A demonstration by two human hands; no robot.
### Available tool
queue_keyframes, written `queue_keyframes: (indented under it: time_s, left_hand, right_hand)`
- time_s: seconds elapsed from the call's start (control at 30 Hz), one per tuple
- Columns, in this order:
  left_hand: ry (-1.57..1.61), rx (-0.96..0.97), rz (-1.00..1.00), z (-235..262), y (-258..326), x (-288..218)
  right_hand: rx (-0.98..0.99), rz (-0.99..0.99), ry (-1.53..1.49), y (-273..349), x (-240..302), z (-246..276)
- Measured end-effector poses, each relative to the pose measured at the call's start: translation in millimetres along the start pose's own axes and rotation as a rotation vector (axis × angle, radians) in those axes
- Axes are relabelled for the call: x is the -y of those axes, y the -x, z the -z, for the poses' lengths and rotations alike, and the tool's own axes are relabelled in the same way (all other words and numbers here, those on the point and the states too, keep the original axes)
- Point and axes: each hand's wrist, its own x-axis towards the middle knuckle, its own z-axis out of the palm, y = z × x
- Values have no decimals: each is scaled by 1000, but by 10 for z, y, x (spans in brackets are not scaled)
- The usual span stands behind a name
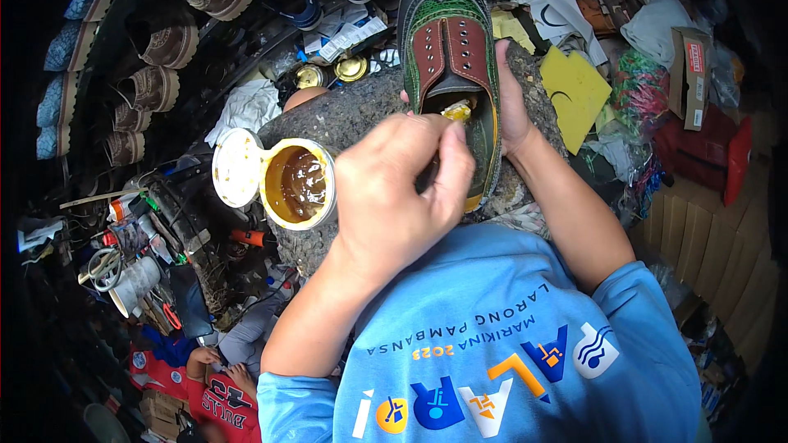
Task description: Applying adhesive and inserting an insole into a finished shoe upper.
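Note:
A lace-up shoe [450, 37] with a black toe, green textured panels and brown eyelet flaps points away from me. My right hand [513, 107] is wrapped round it from beneath, thumb along the right side. At the shoe's opening, my left hand [402, 176] is closed in a pinch. A pale, yellow-smeared tip [457, 111] shows inside the shoe beyond those fingers; what they hold is mostly hidden. Left of that hand stands a white tub [332, 212] of amber, glue-like paste, its lid [238, 167] flipped back and smeared yellow.
Beneath the tub lies a rough grey block [361, 107]. Shoes [156, 89] line racks at the left. Yellow sheets [574, 94], paper scraps and a cardboard box [689, 78] crowd the right. Scissors [104, 267] and tools clutter the lower left, near a person in red [222, 406].

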Motion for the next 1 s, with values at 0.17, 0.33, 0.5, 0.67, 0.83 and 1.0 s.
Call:
queue_keyframes:
  time_s: [0.17, 0.33, 0.5, 0.67, 0.83, 1.0]
  left_hand:
    - [81, 121, 168, 223, -41, -31]
    - [115, 205, 71, 383, -2, -114]
    - [28, 126, 23, 192, -33, 4]
    - [155, 409, 95, 315, 1, -62]
    - [-14, 749, -21, 546, -264, -132]
    - [-175, 729, -325, 498, -427, -97]
  right_hand:
    - [5, -15, 7, 23, 15, 35]
    - [74, -64, -25, 13, -2, 101]
    - [26, -11, 57, 40, 23, -41]
    - [82, -90, -43, 16, -1, 166]
    - [49, -40, -8, 14, 18, 29]
    - [-69, -17, 22, 68, 119, -188]
